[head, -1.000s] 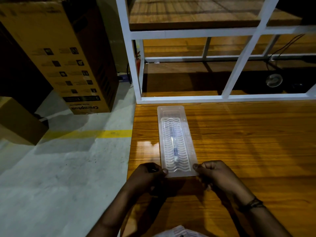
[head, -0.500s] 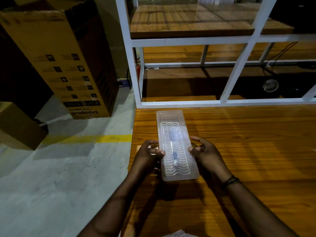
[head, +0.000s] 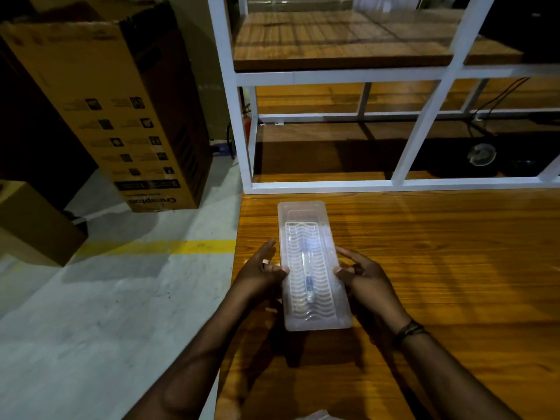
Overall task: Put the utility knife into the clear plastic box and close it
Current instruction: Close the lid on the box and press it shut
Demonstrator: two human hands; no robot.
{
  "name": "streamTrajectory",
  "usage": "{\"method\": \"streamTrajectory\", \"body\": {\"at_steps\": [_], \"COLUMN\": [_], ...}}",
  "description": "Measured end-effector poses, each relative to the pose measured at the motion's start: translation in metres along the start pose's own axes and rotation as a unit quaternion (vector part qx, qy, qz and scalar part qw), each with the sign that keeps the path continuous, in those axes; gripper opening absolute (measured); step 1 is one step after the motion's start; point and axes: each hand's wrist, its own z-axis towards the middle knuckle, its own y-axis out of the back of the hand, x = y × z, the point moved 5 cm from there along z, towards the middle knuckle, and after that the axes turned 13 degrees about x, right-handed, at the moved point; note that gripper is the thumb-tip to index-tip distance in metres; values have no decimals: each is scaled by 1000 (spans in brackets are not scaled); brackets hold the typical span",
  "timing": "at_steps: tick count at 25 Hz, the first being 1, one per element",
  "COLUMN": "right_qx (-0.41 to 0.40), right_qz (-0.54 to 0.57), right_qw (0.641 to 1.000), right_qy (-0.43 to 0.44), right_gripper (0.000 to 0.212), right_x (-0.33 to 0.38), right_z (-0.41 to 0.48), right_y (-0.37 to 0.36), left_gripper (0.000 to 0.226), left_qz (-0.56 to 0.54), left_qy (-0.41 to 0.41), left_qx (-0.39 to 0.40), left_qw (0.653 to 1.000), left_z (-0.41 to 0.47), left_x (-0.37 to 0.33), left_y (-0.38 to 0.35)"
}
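Clear plastic box (head: pixel 313 265) lidded, lengthwise near worktop (head: pixel 439 268) left edge; utility knife (head: pixel 308 272) dimly visible inside. Left hand (head: pixel 260 272) and right hand (head: pixel 362 275) fingers pinch its long sides. Bare wood rightward.
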Motion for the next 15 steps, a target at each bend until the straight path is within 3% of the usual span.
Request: {"method": "streamTrajectory", "body": {"at_steps": [6,15], "right_qx": [-52,-41], "right_qz": [-37,-115], "right_qw": [998,992], "right_qy": [-16,15], "right_gripper": [37,47], "right_x": [22,23], "right_z": [38,56], "right_y": [8,0], "left_gripper": [65,68], "left_qz": [7,22], "left_qy": [-53,-79], "left_qx": [-91,-32], "left_qw": [994,996], "left_z": [30,50], "left_x": [-18,-28], "left_y": [15,13]}}
